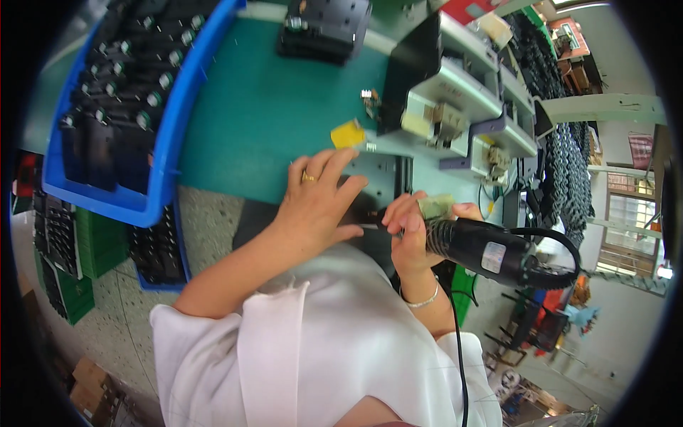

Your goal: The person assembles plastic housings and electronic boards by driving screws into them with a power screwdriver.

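Note:
My right hand (410, 238) is wrapped round a black corded electric screwdriver (473, 245), which lies nearly level with its tip pointing left. A pale wrap (435, 206) sits round the tool near my fingers. The tip reaches a black metal panel (383, 173) at the bench's near edge. Over the panel's left part my left hand (313, 203) has its fingers spread, with the fingertips close to its surface; whether they press on it I cannot tell. A yellow piece (348, 134) lies just beyond those fingertips.
Left on the green bench mat (242, 107) stands a blue tray (167, 153) of black parts. Stacked black panels (324, 32) lie at the far side. Small metal parts (370, 105) rest before grey metal machines (455, 92) at right. The screwdriver's cord (455, 334) hangs beside my right arm.

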A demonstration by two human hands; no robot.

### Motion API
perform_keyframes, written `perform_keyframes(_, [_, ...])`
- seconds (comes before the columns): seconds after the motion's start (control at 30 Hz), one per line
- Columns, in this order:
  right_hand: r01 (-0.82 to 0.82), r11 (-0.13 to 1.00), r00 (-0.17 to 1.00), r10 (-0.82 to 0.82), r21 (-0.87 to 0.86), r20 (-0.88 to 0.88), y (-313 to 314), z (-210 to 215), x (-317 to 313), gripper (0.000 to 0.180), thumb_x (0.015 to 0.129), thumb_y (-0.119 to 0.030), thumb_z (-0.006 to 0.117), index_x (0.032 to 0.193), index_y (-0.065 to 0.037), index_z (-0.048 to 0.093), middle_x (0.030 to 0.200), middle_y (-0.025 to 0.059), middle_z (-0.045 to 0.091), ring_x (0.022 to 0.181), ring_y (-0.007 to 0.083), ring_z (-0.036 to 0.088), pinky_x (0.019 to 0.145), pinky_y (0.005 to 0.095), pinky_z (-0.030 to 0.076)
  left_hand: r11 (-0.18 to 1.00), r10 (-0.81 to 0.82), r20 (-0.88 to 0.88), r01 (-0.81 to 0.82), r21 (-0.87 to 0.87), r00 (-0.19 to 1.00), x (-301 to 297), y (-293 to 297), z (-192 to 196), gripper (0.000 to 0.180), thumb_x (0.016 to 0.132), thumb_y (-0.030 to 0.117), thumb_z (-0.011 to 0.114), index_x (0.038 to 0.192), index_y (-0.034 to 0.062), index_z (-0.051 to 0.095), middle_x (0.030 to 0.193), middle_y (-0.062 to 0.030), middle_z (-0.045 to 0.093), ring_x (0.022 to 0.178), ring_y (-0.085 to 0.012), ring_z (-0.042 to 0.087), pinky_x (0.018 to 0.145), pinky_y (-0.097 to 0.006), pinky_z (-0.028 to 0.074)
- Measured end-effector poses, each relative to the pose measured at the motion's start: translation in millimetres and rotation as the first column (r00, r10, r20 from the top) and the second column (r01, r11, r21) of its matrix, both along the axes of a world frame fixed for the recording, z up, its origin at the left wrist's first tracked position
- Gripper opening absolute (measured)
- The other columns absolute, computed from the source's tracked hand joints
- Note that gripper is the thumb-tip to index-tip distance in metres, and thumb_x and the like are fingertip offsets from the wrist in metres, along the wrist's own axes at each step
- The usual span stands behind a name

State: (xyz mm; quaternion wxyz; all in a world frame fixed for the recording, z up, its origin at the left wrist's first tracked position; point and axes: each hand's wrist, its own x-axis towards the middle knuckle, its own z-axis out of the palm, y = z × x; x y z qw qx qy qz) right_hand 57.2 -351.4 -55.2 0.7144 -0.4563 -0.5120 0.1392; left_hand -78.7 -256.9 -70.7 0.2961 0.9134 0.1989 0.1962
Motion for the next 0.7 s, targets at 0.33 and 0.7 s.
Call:
perform_keyframes(0.33, [0.178, 0.981, 0.877, -0.125, 0.073, -0.464, -18, 37, 8, 0.057, 0.081, 0.004, 0.056, 0.126, -0.015, 0.027, 0.057, 0.0071, 0.047, 0.045, 0.0194, 0.048, 0.045, 0.0321, 0.045, 1.000, 0.003, -0.094, -0.003, 0.008, 0.996, 4, 0, 3, 0.072, 0.056, 0.036, 0.089, 0.112, 0.0086, 0.053, 0.138, -0.0216, 0.036, 0.130, -0.0403, 0.031, 0.104, -0.051, 0.026])
perform_keyframes(0.7, [0.330, 0.904, 0.785, -0.104, 0.270, -0.610, -48, 62, 81, 0.048, 0.089, -0.011, 0.048, 0.136, -0.013, 0.038, 0.069, 0.0002, 0.035, 0.054, 0.0094, 0.036, 0.050, 0.0242, 0.034, 0.667, 0.208, 0.331, 0.114, -0.736, 0.920, -51, 31, 19, 0.045, 0.094, 0.034, 0.060, 0.124, 0.0011, 0.053, 0.127, -0.0135, 0.056, 0.113, -0.0217, 0.055, 0.101, -0.037, 0.042])
